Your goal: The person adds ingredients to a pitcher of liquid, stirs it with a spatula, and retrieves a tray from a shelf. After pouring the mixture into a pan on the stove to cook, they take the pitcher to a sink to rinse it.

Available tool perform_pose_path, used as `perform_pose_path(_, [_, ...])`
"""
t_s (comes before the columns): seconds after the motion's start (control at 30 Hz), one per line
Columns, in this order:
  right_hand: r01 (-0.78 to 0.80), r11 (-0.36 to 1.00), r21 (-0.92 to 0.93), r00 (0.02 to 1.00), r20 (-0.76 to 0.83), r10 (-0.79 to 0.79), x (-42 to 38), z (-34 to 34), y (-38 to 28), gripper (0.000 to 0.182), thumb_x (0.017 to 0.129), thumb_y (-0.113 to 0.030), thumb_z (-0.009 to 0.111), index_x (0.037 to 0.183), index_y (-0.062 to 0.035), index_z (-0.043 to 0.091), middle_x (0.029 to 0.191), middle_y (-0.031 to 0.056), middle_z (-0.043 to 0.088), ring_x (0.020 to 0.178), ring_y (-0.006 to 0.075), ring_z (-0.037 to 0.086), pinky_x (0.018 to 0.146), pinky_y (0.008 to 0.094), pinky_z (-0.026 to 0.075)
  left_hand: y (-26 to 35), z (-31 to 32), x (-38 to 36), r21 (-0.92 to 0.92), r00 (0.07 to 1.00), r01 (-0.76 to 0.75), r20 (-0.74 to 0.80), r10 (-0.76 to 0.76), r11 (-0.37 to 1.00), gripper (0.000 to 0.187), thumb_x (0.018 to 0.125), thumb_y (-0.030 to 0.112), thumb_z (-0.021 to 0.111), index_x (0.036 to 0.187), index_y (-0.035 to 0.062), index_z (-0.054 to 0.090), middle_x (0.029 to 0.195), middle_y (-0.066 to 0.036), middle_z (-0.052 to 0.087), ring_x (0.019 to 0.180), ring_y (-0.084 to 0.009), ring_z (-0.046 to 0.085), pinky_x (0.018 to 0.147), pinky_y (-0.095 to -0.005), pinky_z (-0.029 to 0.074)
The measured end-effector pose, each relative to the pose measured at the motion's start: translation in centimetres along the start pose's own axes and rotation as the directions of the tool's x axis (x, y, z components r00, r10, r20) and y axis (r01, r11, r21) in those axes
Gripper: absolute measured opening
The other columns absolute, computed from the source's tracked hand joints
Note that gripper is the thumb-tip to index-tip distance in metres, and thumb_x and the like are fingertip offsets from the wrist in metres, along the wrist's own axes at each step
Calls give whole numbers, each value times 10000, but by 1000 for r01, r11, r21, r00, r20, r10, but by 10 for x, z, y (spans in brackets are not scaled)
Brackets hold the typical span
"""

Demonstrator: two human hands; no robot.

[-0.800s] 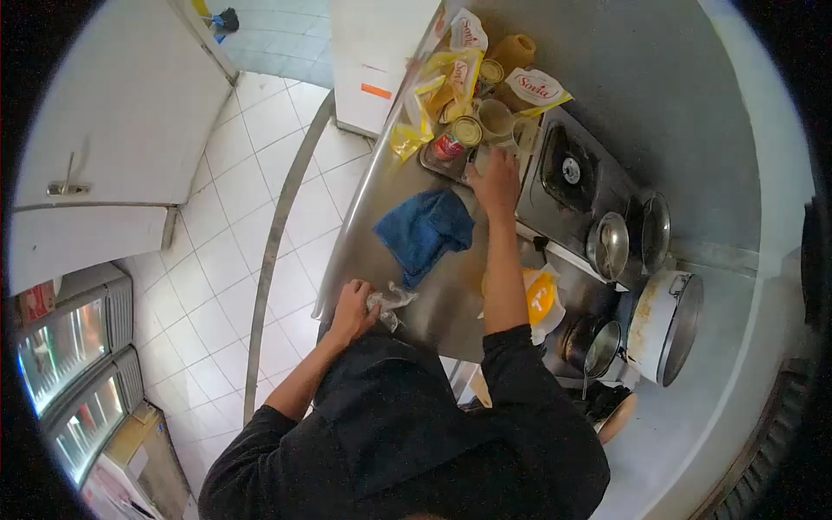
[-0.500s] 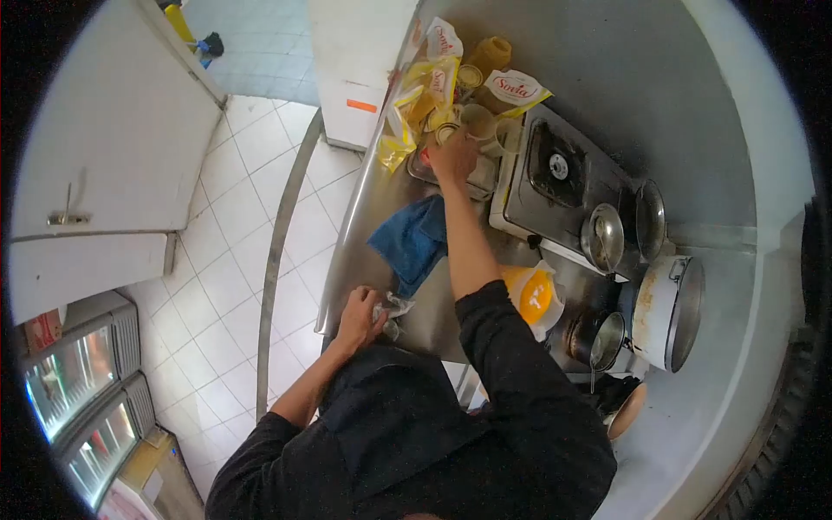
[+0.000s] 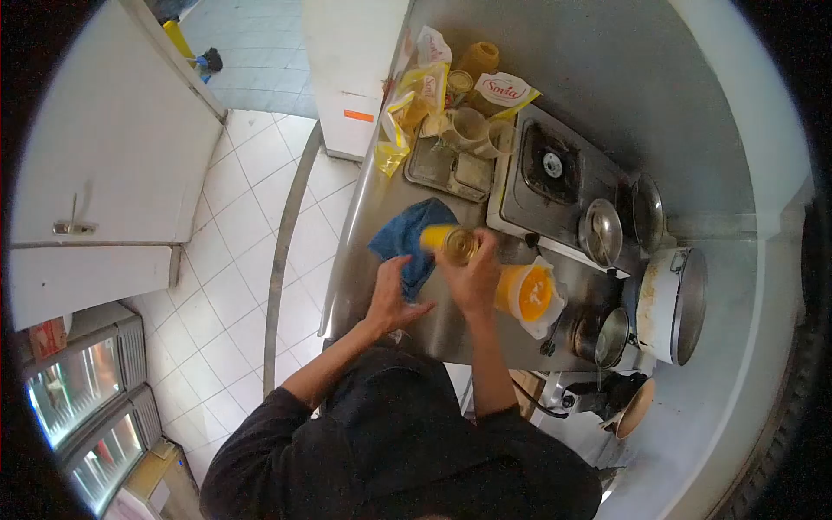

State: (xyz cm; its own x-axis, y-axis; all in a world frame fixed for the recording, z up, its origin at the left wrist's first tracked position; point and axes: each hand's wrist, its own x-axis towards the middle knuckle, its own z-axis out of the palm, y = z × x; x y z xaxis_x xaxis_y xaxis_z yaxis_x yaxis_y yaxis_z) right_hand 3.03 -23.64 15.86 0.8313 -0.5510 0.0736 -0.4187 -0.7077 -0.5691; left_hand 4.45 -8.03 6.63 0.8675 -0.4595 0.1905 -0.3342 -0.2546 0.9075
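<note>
A small jar (image 3: pixel 459 246) with a yellow end is tipped on its side above the counter. My right hand (image 3: pixel 471 282) has its fingers wrapped round it, and the yellow end points left. My left hand (image 3: pixel 395 299) is open, thumb and fingers spread, just below and left of the jar. It overlaps the lower edge of a crumpled blue cloth (image 3: pixel 403 227) on the steel counter (image 3: pixel 360 251). A piece of clear plastic (image 3: pixel 396 336) shows beneath my left wrist. Right of my right hand stands a tub of orange-yellow contents (image 3: pixel 530 293) with a white liner.
Farther back lie a metal tray (image 3: pixel 425 169), clear jugs (image 3: pixel 469 130), several yellow-and-white bags (image 3: pixel 507 89) and a brown jar (image 3: pixel 479 59). A gas stove (image 3: pixel 555 165) with a steel pan (image 3: pixel 600 234) runs along the right wall, near a large white pot (image 3: pixel 663 303).
My right hand has come back from the tray, bringing the jar close to me. My left hand has left the clear plastic at the counter edge and moved up beside the cloth, fingers spreading.
</note>
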Motion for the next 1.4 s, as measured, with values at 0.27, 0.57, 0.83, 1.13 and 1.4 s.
perform_pose_path(0.27, [-11,998,-54,1000,3,11,-88,15,60,635,696,-297,797,1121,-27,410,1014,178,542,930,370,562,787,456,448,-22,62,-2,-74,937,-131,317,148,989,676,649,237,769,1228,21,496,1244,-192,504,1167,-379,459,998,-431,375])
perform_pose_path(0.57, [-5,995,103,988,-154,21,-11,12,41,574,720,-317,789,1031,-32,400,940,202,533,856,383,573,721,440,456,-18,18,1,83,975,-24,224,5,996,809,631,297,831,1262,-13,432,1218,-216,470,1157,-381,446,988,-434,382])
perform_pose_path(0.83, [138,990,-22,963,-229,-140,131,84,14,576,732,-302,779,1020,22,400,924,202,535,853,369,587,723,442,472,-44,-24,-20,157,987,120,88,-134,980,767,682,314,809,1257,-16,422,1218,-218,472,1161,-382,445,984,-437,385])
perform_pose_path(1.13, [116,933,-340,980,-111,-163,190,114,19,504,754,-344,744,993,10,477,890,219,615,801,384,633,660,449,508,-64,-67,-42,117,933,358,-20,-359,926,680,715,267,790,1233,-12,448,1148,-202,517,1090,-358,509,938,-414,426])
perform_pose_path(1.4, [276,816,-509,952,29,-304,355,87,-18,287,814,-154,608,1036,13,533,948,238,637,913,384,620,748,475,510,-74,-85,-45,18,886,456,-99,-453,890,666,749,252,782,1236,-42,436,1134,-191,539,1001,-298,579,817,-377,505])
